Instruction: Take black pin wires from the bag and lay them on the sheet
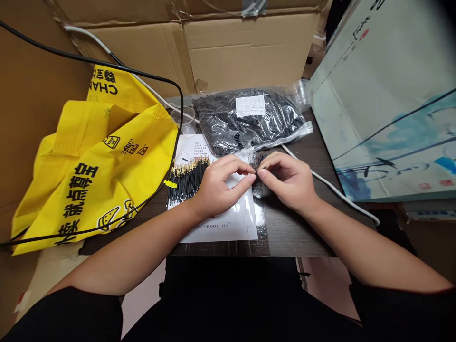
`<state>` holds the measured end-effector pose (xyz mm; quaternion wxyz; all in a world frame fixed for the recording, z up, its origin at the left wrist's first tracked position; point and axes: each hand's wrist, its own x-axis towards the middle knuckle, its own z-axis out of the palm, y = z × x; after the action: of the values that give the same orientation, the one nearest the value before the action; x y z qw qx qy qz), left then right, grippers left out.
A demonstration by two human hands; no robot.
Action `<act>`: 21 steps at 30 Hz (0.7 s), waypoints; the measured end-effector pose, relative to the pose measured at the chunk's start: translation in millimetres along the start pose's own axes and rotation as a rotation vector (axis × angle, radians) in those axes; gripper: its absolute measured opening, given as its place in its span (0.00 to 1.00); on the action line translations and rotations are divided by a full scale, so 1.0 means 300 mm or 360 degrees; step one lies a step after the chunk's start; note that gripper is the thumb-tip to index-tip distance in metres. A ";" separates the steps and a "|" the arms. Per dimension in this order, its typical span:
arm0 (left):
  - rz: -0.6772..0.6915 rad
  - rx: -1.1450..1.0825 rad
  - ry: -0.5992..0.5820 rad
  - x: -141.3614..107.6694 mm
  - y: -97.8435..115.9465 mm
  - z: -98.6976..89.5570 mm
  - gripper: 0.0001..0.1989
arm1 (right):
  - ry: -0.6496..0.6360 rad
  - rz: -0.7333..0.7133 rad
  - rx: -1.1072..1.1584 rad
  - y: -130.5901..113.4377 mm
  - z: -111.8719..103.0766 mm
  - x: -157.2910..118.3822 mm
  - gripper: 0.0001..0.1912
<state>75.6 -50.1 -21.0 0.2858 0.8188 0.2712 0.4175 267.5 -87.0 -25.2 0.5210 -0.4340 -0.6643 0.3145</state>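
Note:
My left hand and my right hand meet fingertip to fingertip above the table, thumbs and forefingers pinched. A tiny dark thing shows at the right fingertips; its kind is too small to tell, and the left pinch hides whatever it may hold. Beside my left hand lies a row of short black cables with gold-coloured ends, a yellow tag at its left side. Under them is a printed sheet, partly covered by my left hand and forearm. Just behind my hands rests a clear plastic bag packed with black strands.
A yellow bag fills the left side, crossed by a black cable. Clear plastic cups stand at the back. A white cable runs to the right, near a large pale box. Cardboard walls the rear.

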 end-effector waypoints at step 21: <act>-0.0116 -0.0056 0.0221 -0.004 -0.032 -0.023 0.16 | -0.0143 0.0794 -0.0769 0.057 -0.277 0.064 0.22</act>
<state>67.1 -42.7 -24.9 0.2957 0.7724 0.3127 0.4671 350.3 -65.2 -10.5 0.2805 -0.6795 -0.6153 0.2846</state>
